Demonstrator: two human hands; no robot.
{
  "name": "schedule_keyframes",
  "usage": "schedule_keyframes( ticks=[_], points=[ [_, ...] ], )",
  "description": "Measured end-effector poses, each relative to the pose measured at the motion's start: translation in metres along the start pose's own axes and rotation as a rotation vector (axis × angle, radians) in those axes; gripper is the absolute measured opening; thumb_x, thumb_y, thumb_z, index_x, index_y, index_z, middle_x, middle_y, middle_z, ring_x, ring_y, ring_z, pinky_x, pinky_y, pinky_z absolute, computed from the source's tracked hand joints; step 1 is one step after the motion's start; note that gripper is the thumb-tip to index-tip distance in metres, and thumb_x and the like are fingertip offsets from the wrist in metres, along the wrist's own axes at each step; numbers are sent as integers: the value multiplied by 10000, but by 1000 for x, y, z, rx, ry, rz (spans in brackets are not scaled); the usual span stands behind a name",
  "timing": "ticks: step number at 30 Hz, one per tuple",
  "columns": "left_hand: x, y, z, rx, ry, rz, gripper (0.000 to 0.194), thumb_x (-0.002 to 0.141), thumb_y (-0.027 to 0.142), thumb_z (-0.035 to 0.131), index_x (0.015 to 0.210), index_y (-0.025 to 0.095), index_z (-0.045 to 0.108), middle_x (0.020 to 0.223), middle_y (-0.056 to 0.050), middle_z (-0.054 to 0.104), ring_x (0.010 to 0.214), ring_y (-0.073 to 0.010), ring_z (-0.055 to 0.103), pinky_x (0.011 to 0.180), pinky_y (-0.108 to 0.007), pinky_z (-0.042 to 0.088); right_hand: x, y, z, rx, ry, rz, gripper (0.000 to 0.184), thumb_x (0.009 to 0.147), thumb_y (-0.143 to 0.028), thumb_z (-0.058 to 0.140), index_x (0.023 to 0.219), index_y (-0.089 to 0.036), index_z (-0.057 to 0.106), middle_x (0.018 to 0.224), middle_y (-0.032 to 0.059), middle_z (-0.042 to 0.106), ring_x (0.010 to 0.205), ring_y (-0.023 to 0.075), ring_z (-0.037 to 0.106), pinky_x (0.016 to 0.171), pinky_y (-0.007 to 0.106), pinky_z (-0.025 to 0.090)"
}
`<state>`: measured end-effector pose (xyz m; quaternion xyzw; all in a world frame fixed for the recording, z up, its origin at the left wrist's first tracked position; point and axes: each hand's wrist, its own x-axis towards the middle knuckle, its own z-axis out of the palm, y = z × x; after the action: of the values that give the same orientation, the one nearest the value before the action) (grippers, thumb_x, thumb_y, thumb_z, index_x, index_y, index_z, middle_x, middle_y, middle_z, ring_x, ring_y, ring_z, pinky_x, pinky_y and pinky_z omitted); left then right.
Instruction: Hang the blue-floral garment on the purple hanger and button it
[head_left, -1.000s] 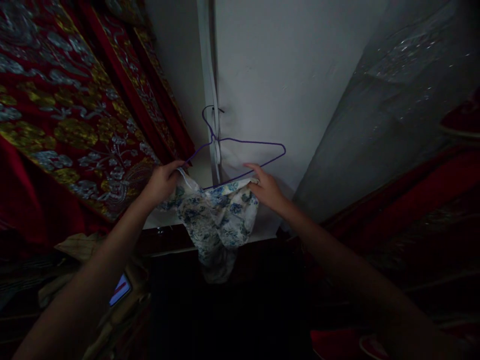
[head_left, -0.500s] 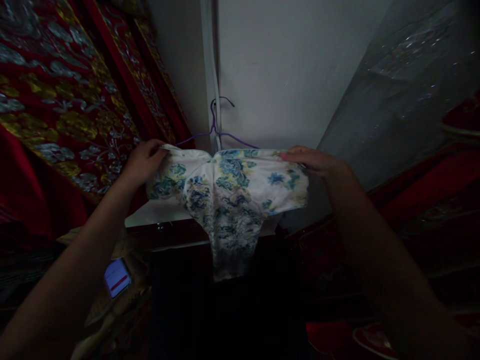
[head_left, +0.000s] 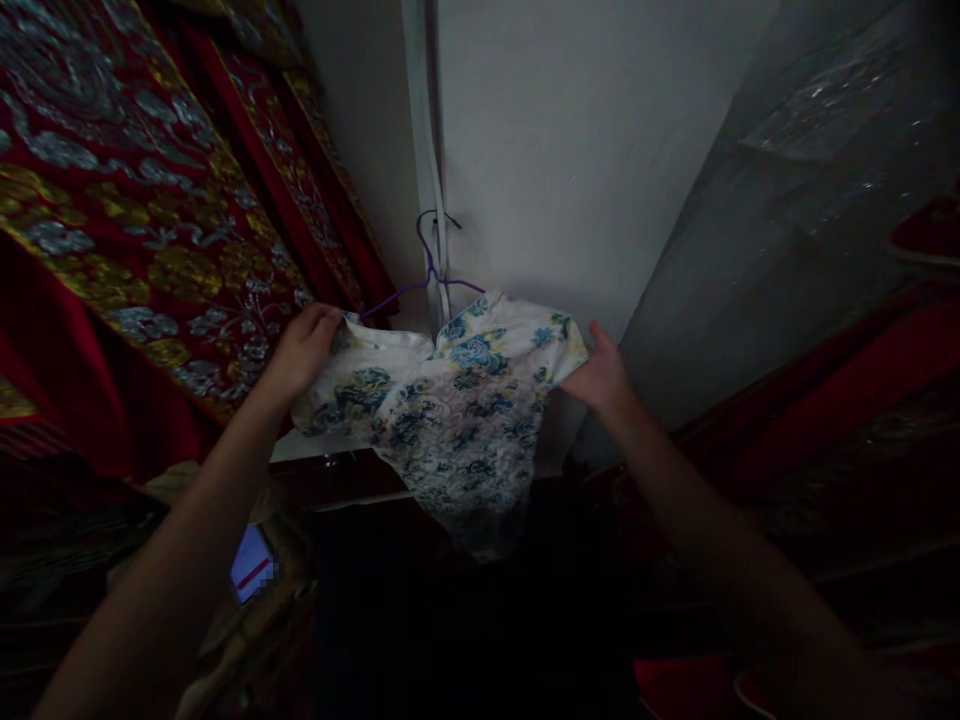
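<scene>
A short-sleeved white floral top (head_left: 472, 400), with blue and yellow flowers and a crinkled body, hangs on a purple hanger (head_left: 429, 268). The hanger's hook rests on a dark wall hook (head_left: 452, 221). My left hand (head_left: 304, 350) is closed on the top's left shoulder, with thumb and fingers pinching the cloth. Over at the right sleeve, my right hand (head_left: 600, 375) has its thumb raised away from the fabric. Its other fingers are partly hidden behind the sleeve edge and touch it there.
Red cloth with gold and silver embroidery (head_left: 180, 220) hangs close on the left. Behind the top is a pale wall (head_left: 570, 140) with a cable running down it. Clear plastic sheeting (head_left: 795, 200) covers the right side. A lit phone-like screen (head_left: 251, 565) lies low left.
My right hand has let go of the right shoulder and moved down and inward to the sleeve edge. The right shoulder now slopes down from the hanger. My left hand still holds on.
</scene>
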<state>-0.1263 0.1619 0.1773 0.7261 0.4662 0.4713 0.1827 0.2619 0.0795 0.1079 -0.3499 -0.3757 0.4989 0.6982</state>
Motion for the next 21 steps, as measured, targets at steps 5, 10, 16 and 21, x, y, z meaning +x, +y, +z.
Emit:
schedule_keyframes(
  ticks=[5, 10, 16, 21],
  points=[
    [5, 14, 3, 167, -44, 115, 412, 930, 558, 506, 794, 185, 613, 736, -21, 591, 697, -179, 524, 651, -290, 380, -7, -49, 25, -120, -101, -98, 784, 836, -855, 267, 1072, -225, 669, 1045, 117, 714, 1177, 335, 616, 936, 593, 512],
    [19, 12, 14, 174, 63, 130, 319, 865, 475, 625, 732, 186, 606, 601, 20, 518, 580, -149, 447, 564, -263, 323, -41, -65, 85, -352, -412, -149, 701, 868, -787, 362, 1091, -206, 686, 1039, 85, 713, 1106, 281, 660, 893, 491, 542],
    [-9, 8, 33, -66, -73, 248, 317, 891, 487, 640, 815, 179, 639, 740, -6, 597, 686, -152, 536, 645, -255, 406, -58, -8, 70, -1018, -864, -134, 349, 850, -341, 696, 1172, -208, 696, 1174, 96, 725, 1085, 252, 682, 983, 420, 531],
    [-39, 38, 58, -308, -420, 436, 303, 944, 466, 603, 920, 174, 680, 971, -75, 677, 965, -207, 632, 888, -325, 472, -42, 68, 51, -1370, -556, -401, 1107, 671, -228, 862, 1583, -138, 241, 1641, 254, 235, 1516, 374, 278, 1190, 538, 341]
  ],
)
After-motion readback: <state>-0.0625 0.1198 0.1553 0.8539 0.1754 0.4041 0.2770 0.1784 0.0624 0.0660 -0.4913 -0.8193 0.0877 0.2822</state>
